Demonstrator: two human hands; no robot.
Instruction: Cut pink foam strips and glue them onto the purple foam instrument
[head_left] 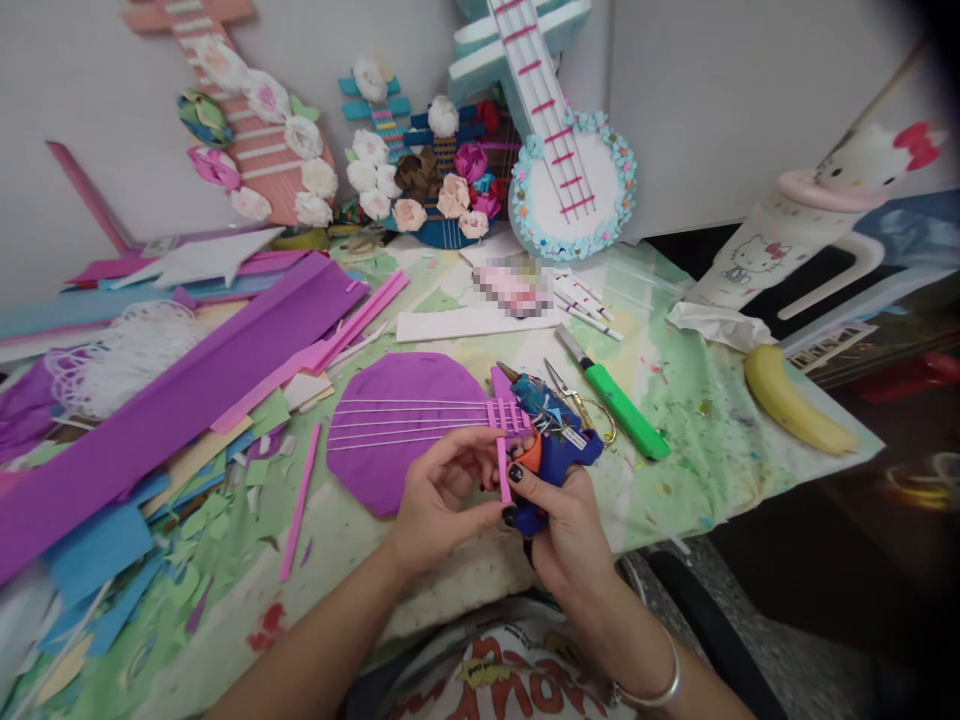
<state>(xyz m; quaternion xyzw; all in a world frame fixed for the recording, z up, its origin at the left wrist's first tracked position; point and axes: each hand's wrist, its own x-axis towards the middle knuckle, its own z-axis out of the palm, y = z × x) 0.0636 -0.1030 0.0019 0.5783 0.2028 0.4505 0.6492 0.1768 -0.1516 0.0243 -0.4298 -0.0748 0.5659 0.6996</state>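
Note:
My left hand (450, 490) is closed, its thumb and fingers around the lower end of a narrow pink paper strip (503, 462). A blue glue gun (559, 450) with an orange trigger sits in my right hand (570, 515), its nozzle pointing up and left. My right thumb also presses against the pink strip. Just beyond my hands lies a purple paper guitar body (409, 385), strung with white cords running right to a neck crossed by short pink strips. My fingers and the glue gun hide part of that neck.
Right of the glue gun lie gold-handled scissors (570, 390) and a green utility knife (626, 410). A banana (795, 400) and a white tumbler (787, 240) are farther right. Paper scraps (202, 520) and a long purple sheet (187, 400) cover the left. Decorated guitars (574, 190) lean behind.

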